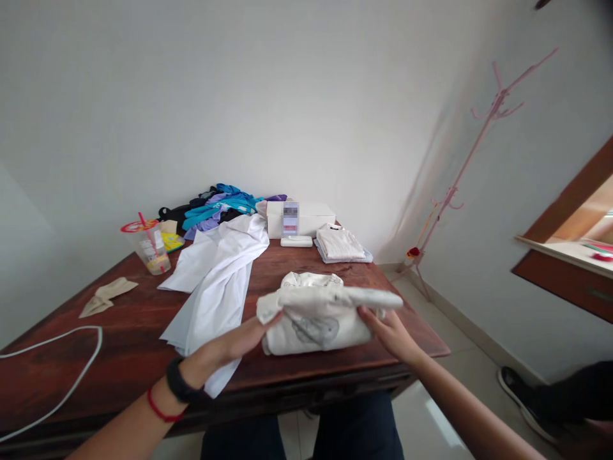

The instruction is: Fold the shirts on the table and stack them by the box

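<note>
Near the table's front edge lies a partly folded white shirt (318,335) with a grey print. Its upper flap is lifted and slightly blurred. My left hand (249,335) grips the shirt's left side, the fingertips hidden in the cloth. At the right side my right hand (390,329) holds the raised fold, thumb on top and the other fingers underneath. Behind it sits a small stack of folded clothes (340,244), a pale one on top. A loose white garment (225,268) with long parts stretches along the table to the left, its end hanging over the front edge.
On the wooden table (129,345) are a plastic cup with a straw (148,246), a beige cloth (108,297), a white cable (93,358), a clothes heap (215,207) and a white box (313,220). A pink coat stand (472,153) leans right. Another person's shoe (520,396) shows.
</note>
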Available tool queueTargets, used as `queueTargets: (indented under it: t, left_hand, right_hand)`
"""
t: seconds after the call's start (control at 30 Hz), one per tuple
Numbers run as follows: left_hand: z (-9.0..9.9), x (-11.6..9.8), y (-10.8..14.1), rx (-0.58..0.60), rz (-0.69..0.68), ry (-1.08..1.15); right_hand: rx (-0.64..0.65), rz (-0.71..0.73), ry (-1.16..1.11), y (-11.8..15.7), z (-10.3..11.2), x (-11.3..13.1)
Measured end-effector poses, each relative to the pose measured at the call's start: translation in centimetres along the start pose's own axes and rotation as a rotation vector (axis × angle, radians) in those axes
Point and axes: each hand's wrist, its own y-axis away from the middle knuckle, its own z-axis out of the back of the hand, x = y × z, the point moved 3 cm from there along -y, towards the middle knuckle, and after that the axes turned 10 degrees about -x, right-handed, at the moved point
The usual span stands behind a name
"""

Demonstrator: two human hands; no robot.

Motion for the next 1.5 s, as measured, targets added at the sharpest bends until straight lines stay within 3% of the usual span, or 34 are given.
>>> queueTargets:
  t: [0.13,0.23,0.3,0.4,0.5,0.57,0.77,0.87,0.97,1.07,1.17,1.23,1.33,1.5]
  left_hand:
    - [-0.4,0.6,-3.9,-0.027,0.325,0.321]
    - [-0.6,1.2,-5.0,-0.046,0.306,0.384]
    - [-0.7,1.4,-5.0,-0.057,0.209,0.329]
    - [-1.2,1.3,-5.0,-0.107,0.122,0.228]
    - [-2.0,1.6,-5.5,-0.153,0.137,0.239]
    - [-2.5,2.3,-5.9,-0.197,0.156,0.209]
    - [-1.9,3.6,-6.1,-0.366,-0.016,-0.277]
    - [-1.1,2.5,-5.3,-0.315,-0.039,-0.522]
    - [-1.1,0.2,-4.3,-0.313,-0.151,-0.814]
    - [-2.7,-2.4,-4.3,-0.352,-0.321,-1.019]
    - [-5.7,-3.3,-5.9,-0.19,-0.437,-1.023]
    - [-7.6,-2.6,-7.3,-0.104,-0.469,-1.007]
    - [-8.8,0.2,-8.6,-0.156,-0.415,-1.072]
    - [-7.9,4.1,-8.2,-0.228,-0.323,-1.169]
  right_hand:
    - [-0.038,-0.301,-0.169,-3.7,-3.3,-0.3]
    - [0.026,-0.392,-0.266,-4.2,-4.7,-1.4]
    - [0.036,-0.369,-0.236,-3.8,-4.9,-1.9]
    - [-0.069,-0.208,-0.075,-3.7,-4.5,-2.0]
    - [-0.181,-0.054,0.081,-4.1,-4.1,-1.8]
    - [-0.191,-0.061,0.174,-4.1,-4.0,-2.2]
    - [-0.083,-0.151,0.57,-2.7,-3.8,-2.5]
    - [-0.024,-0.106,0.736,-2.4,-3.6,-1.1]
    - [0.059,-0.054,0.83,-2.7,-3.7,0.6]
    - [0.09,0.011,0.925,-3.3,-4.4,2.0]
    - [0.061,0.118,0.994,-3.9,-5.8,2.8]
    - [0.164,0.187,0.956,-4.0,-7.4,2.8]
    - [0.377,0.2,0.896,-3.8,-9.8,2.0]
    - [0.415,0.158,0.835,-3.4,-11.0,1.2]
